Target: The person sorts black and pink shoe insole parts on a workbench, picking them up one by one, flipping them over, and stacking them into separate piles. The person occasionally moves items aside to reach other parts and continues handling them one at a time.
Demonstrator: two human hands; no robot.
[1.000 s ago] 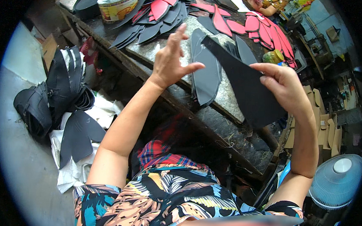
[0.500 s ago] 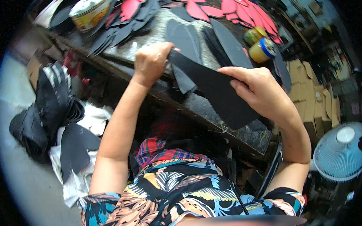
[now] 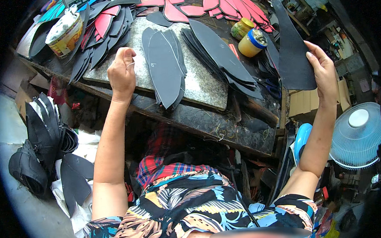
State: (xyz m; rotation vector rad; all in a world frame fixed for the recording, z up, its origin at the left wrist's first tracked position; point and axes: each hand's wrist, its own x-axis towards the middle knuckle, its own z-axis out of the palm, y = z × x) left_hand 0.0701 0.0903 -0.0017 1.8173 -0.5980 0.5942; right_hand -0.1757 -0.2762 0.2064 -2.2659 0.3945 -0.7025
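Matt, smooth black piece (image 3: 296,50) in your right hand (image 3: 324,70), matt grey pieces (image 3: 164,62), speckled stone-like slab (image 3: 207,87) beneath them, worn dark wooden-looking table (image 3: 195,123), glossy jar (image 3: 249,48) with plastic-looking blue lid (image 3: 259,38), matt brown cardboard (image 3: 302,102), your printed cloth top (image 3: 181,200)

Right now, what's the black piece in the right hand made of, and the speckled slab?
The black piece in the right hand looks like foam or rubber sheet, maybe fabric-faced: matt, flat and evenly dark. The speckled slab looks like stone, perhaps granite, fairly smooth, with grey and white flecks.
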